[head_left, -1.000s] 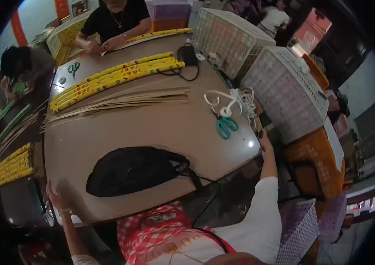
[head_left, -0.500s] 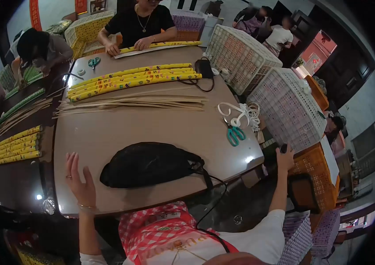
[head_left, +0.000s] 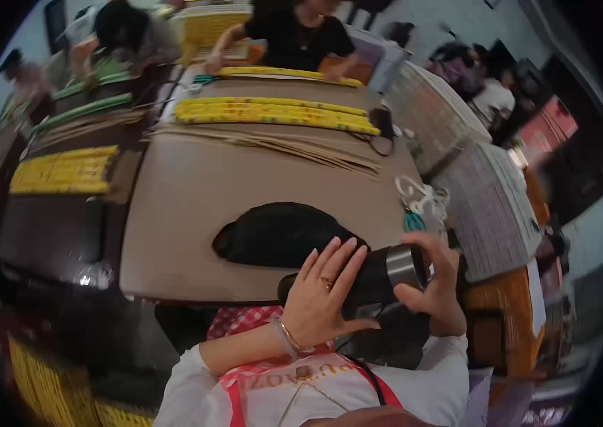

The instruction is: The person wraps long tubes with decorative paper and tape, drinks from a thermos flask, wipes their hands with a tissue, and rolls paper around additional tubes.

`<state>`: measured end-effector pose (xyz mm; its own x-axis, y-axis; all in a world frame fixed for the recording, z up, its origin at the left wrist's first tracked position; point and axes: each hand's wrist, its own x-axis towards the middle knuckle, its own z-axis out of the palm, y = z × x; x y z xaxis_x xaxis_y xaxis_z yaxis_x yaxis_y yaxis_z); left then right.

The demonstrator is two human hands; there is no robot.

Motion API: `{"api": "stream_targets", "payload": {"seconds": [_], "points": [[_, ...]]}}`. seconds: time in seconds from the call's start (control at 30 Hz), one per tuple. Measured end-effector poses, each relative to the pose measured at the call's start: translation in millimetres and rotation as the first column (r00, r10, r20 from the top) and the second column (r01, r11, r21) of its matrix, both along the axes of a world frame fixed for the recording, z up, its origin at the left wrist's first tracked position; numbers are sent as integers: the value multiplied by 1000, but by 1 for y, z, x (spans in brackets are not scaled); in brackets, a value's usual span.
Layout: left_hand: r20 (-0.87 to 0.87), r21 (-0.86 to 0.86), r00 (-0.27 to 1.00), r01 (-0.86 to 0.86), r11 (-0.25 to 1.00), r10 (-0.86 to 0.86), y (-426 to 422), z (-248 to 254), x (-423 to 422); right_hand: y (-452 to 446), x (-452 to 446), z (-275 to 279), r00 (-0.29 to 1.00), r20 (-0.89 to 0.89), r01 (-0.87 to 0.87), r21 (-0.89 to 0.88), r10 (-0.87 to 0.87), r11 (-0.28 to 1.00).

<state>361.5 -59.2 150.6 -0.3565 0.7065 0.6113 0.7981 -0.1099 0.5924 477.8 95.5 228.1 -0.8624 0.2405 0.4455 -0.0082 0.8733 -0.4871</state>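
A dark bottle (head_left: 376, 274) with a silver band lies roughly sideways in front of my chest. My right hand (head_left: 435, 281) is wrapped round its banded end. My left hand (head_left: 328, 292) rests against its dark body, fingers stretched out and slightly apart. Just behind my left hand, a black bag (head_left: 280, 235) lies on the brown table (head_left: 173, 249). Teal-handled scissors (head_left: 413, 221) and a tangle of white strap (head_left: 426, 199) are near the table's right edge, beyond my right hand.
Yellow printed rolls (head_left: 273, 114) and thin tan strips (head_left: 266, 139) lie across the far table. A person in black (head_left: 301, 43) handles another yellow roll opposite. White baskets (head_left: 486, 206) stand at the right. More yellow rolls (head_left: 63, 171) lie on the dark left table.
Both hands have come in from the sides to the front of my chest, my right hand bringing the dark bottle and my left hand now touching it. The camera view has shifted left.
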Motion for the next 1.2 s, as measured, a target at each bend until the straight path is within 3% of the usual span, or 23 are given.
{"api": "stream_targets", "payload": {"seconds": [0.1,0.17,0.23,0.27,0.33,0.4,0.43,0.47,0.53,0.57,0.63,0.67,0.73,0.77,0.8,0.83,0.9,0.97,1.0,1.07,1.1,1.13,1.2], "points": [[140,58,947,-299,952,289,-30,-34,-13,-21,-76,-27,927,-202,-323,5,317,946],[160,86,853,-513,854,496,-57,-40,-25,-43,-118,-42,852,-193,-504,-58,486,862],[154,80,809,-583,809,568,-94,-44,-32,-72,-151,-52,733,-194,-671,-53,652,739],[207,36,824,-546,837,528,-118,-42,-37,-87,-164,-57,629,-193,-773,-56,753,632],[425,-98,847,-308,947,319,-163,-38,-40,-111,-185,-75,414,-192,-908,-19,890,419],[540,-40,835,-99,994,105,-192,-75,-42,-133,-199,-72,95,-64,-993,69,993,100],[595,-14,803,13,1000,-2,-204,-87,-40,-140,-201,-69,-71,93,-997,-11,993,-71],[685,-62,725,153,986,-69,-213,-95,-37,-149,-202,-69,-199,116,-980,-17,973,-198],[779,-27,619,185,982,-95,-221,-119,-30,-161,-212,-76,-465,193,-885,-107,864,-453],[827,23,553,138,990,-97,-225,-124,-26,-164,-215,-77,-472,177,-881,-96,864,-462],[771,-21,636,77,997,-33,-226,-129,-25,-166,-216,-80,-482,124,-875,-112,867,-471],[804,25,594,-52,998,11,-221,-131,-21,-166,-212,-74,-384,143,-921,-135,912,-366],[825,-65,561,-23,998,67,-216,-134,-23,-167,-199,-72,17,112,-992,-124,994,31],[766,-133,627,-62,989,142,-213,-131,-25,-164,-197,-70,187,222,-982,70,957,176],[769,-131,625,-48,990,133,-209,-131,-28,-166,-196,-61,199,225,-980,67,954,189],[761,-175,628,-45,984,164,-205,-132,-30,-173,-196,-48,210,659,-946,-51,722,321],[752,-220,632,-29,975,189,-201,-133,-34,-172,-194,-37,88,936,-865,-97,340,492],[609,-228,776,-27,973,164,-197,-139,-36,-163,-189,-37,19,933,-938,-108,359,330],[656,-194,745,12,981,120,-196,-147,-37,-155,-191,-45,19,933,-935,-110,359,338],[815,-121,579,113,986,34,-198,-143,-35,-136,-196,-67,-95,510,-987,62,855,-147],[810,-42,586,99,994,-24,-197,-143,-35,-136,-195,-68,-111,373,-980,114,921,-165],[813,-42,581,116,992,-33,-195,-140,-36,-132,-193,-64,-97,371,-983,109,923,-147],[774,-63,630,171,983,-60,-196,-127,-39,-127,-190,-54,-164,291,-986,-8,943,-169]]}}
